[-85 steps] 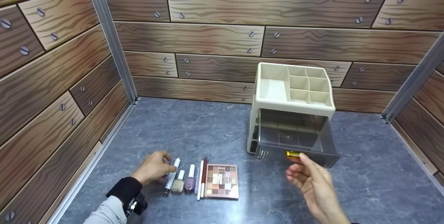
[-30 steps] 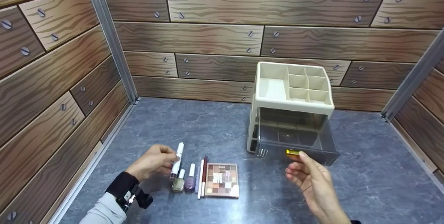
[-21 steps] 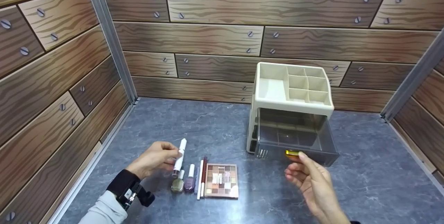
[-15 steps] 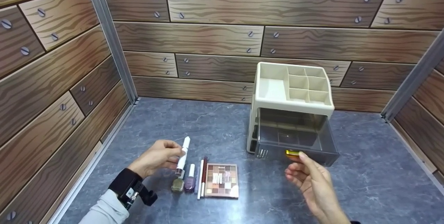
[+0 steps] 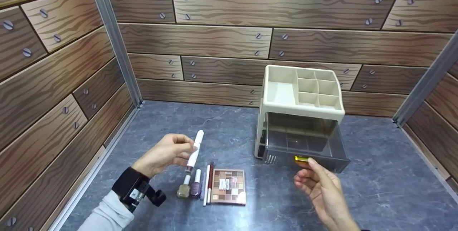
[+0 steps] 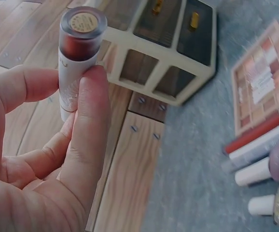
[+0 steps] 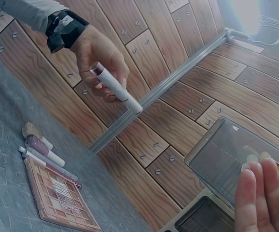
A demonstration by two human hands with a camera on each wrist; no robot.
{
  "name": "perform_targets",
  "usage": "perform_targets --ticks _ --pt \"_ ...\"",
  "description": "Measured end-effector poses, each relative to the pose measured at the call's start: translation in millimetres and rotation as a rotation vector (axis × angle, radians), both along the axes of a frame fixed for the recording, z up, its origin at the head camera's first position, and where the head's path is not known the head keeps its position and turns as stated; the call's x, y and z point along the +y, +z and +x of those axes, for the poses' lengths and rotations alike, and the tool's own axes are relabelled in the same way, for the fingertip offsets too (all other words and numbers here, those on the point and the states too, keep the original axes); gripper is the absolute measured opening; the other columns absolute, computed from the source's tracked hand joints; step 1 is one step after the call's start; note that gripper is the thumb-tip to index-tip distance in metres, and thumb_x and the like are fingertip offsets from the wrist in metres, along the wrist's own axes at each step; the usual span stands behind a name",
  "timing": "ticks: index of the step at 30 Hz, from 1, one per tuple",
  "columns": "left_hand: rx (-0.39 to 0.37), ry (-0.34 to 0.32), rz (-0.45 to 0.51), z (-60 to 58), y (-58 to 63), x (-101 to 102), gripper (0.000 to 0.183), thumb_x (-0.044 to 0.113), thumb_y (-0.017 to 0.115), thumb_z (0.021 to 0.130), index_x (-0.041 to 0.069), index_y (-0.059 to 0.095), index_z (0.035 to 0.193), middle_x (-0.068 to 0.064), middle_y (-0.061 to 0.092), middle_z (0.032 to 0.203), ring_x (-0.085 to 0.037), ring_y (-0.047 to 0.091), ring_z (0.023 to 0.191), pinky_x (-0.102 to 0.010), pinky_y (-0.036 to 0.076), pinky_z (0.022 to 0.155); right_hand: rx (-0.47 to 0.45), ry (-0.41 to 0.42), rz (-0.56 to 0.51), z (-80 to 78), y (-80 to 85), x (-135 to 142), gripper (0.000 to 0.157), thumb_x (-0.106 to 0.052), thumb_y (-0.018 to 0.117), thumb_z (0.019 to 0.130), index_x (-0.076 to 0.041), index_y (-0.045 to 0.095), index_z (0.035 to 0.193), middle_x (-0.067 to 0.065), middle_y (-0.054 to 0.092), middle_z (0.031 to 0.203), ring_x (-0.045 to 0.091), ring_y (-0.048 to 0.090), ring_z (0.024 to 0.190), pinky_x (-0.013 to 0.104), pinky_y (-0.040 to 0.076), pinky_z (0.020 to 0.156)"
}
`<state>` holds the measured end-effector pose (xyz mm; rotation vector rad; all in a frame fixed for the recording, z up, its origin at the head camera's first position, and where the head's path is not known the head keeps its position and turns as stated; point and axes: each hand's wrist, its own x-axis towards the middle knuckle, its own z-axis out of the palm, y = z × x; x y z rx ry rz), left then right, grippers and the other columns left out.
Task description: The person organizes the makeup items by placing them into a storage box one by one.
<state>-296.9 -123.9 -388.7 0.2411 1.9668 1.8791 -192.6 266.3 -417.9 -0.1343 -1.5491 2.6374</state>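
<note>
My left hand (image 5: 166,156) pinches a white lip gloss tube (image 5: 194,151) between thumb and fingers, off the table. Its dark red, clear-ended base points down toward me, and the left wrist view shows a round label on that base (image 6: 83,22). Below it a greenish-gold nail polish bottle (image 5: 183,190) and a purple one (image 5: 195,189) stand or lie side by side; I cannot tell which. My right hand (image 5: 327,191) holds the gold handle (image 5: 301,159) of a smoky clear drawer (image 5: 304,141), thumb on it. That drawer is pulled out of a cream cosmetics organizer (image 5: 262,107).
Slim pencil-like tubes, one dark red and white (image 5: 210,182), lie beside an eyeshadow palette (image 5: 228,186). The organizer's top has several bare compartments (image 5: 282,91). Wood-patterned walls (image 5: 200,39) enclose the marbled grey table (image 5: 161,118).
My left hand took up the lip gloss tube from the left end of the row and carried it up and to the right. My right hand stays at the drawer handle.
</note>
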Motion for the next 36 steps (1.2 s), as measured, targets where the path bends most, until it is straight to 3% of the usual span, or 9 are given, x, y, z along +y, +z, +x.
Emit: perform_targets --ticks 11,15,24,36 --pt "0.022 -0.047 0.022 1.3 20.4 14 0.03 0.01 0.069 0.082 -0.003 0.059 0.107 -0.012 0.063 0.099 -0.016 0.062 0.075 -0.033 0.058 0.072 -0.009 0.002 0.002 -1.3 0.9 -1 0.026 -0.028 0.054 0.098 -0.009 0.071 0.091 0.001 0.069 0.073 0.015 0.069 0.07 0.027 0.058 0.067" --pt "0.034 -0.073 0.012 -0.6 31.7 22 0.032 0.011 0.07 0.082 -0.003 0.059 0.109 -0.014 0.063 0.103 -0.018 0.063 0.079 -0.035 0.057 0.076 0.012 0.032 -0.019 -0.4 1.3 0 0.026 -0.026 0.052 0.099 -0.008 0.071 0.093 0.002 0.069 0.074 0.015 0.069 0.071 0.027 0.058 0.067" --pt "0.072 -0.108 -0.005 -2.7 57.9 42 0.03 0.011 0.069 0.083 -0.001 0.062 0.11 -0.016 0.065 0.104 -0.018 0.064 0.079 -0.03 0.057 0.074 -0.034 0.002 0.02 -1.3 0.7 0 0.027 -0.031 0.055 0.097 -0.011 0.072 0.092 -0.001 0.069 0.074 0.014 0.069 0.07 0.026 0.058 0.068" --pt "0.093 -0.194 -0.037 -6.3 71.2 71 0.03 0.012 0.07 0.084 0.002 0.062 0.111 -0.018 0.064 0.112 -0.027 0.065 0.093 -0.035 0.057 0.078 -0.047 0.001 0.009 -1.4 1.0 0 0.027 -0.032 0.056 0.096 -0.01 0.071 0.092 0.0 0.069 0.074 0.014 0.069 0.071 0.026 0.058 0.069"
